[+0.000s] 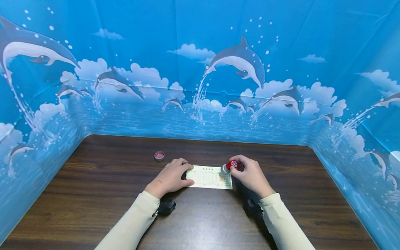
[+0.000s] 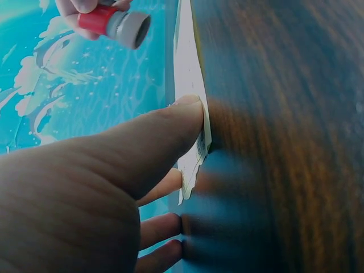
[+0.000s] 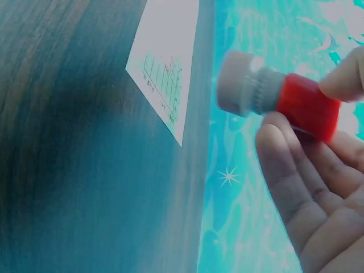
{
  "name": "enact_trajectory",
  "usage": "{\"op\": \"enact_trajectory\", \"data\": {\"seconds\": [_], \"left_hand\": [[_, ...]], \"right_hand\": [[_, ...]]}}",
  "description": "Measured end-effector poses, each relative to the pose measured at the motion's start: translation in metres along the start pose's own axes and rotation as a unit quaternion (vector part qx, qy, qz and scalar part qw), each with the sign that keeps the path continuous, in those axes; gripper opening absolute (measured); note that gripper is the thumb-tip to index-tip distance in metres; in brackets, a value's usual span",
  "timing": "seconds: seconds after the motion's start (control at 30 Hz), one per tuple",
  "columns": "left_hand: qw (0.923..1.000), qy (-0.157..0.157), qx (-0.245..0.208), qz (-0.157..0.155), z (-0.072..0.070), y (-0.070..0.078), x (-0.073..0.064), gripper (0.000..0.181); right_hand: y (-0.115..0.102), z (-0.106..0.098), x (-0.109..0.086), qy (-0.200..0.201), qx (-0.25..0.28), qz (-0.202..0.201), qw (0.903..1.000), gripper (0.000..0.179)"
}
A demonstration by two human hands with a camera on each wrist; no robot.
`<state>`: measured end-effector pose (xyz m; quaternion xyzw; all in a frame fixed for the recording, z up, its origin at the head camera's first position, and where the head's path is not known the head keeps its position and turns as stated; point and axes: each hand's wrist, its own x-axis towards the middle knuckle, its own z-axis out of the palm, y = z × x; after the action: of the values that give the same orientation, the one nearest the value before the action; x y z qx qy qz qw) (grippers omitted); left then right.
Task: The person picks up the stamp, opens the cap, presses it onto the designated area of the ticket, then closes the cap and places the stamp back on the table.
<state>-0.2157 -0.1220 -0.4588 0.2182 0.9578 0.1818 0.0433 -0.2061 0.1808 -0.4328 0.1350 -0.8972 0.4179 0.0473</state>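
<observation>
In the head view a pale green printed slip [image 1: 206,178] with a grid lies on the table, reddish marks on its right part. My left hand [image 1: 171,177] is at the slip's left end; its thumb [image 2: 170,128] presses on the paper and the other fingers are spread at its edge. My right hand [image 1: 251,174] pinches a stamp [image 3: 310,105] by its red handle, between thumb and fingers. The stamp's grey round head is tilted and held above the right end of the slip, apart from it in both wrist views.
A small round cap-like dish [image 1: 159,155], pinkish inside, sits on the dark wooden table [image 1: 95,195] to the left beyond the left hand. Behind and at the sides hangs a blue cloth [image 1: 150,46] printed with dolphins.
</observation>
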Motion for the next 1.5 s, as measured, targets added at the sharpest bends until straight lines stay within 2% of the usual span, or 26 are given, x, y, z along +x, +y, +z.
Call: {"op": "enact_trajectory", "data": {"seconds": [0.27, 0.57, 0.8, 1.03, 1.13, 1.5], "left_hand": [[1.0, 0.006, -0.001, -0.001, 0.001, 0.0, 0.0, 0.054], [1.0, -0.003, -0.004, -0.002, 0.0, 0.0, -0.001, 0.056], [1.0, -0.003, -0.002, -0.001, 0.0, -0.001, 0.0, 0.057], [1.0, -0.005, -0.003, 0.001, 0.0, -0.001, -0.002, 0.056], [1.0, -0.005, -0.001, 0.004, 0.0, -0.001, -0.003, 0.056], [0.9999, -0.003, -0.003, 0.01, -0.004, -0.002, -0.003, 0.059]], "right_hand": [[0.004, -0.003, 0.001, 0.049, 0.036, -0.026, 0.9978, 0.031], [0.007, -0.003, 0.002, 0.059, 0.031, -0.037, 0.9971, 0.022], [0.007, -0.002, 0.002, 0.066, 0.022, -0.04, 0.9968, 0.026], [0.009, -0.001, 0.003, 0.069, 0.042, -0.06, 0.9949, 0.031], [0.012, -0.001, 0.003, 0.082, 0.04, -0.063, 0.9938, 0.033], [0.022, -0.004, 0.005, 0.106, 0.079, -0.05, 0.99, 0.033]]}}
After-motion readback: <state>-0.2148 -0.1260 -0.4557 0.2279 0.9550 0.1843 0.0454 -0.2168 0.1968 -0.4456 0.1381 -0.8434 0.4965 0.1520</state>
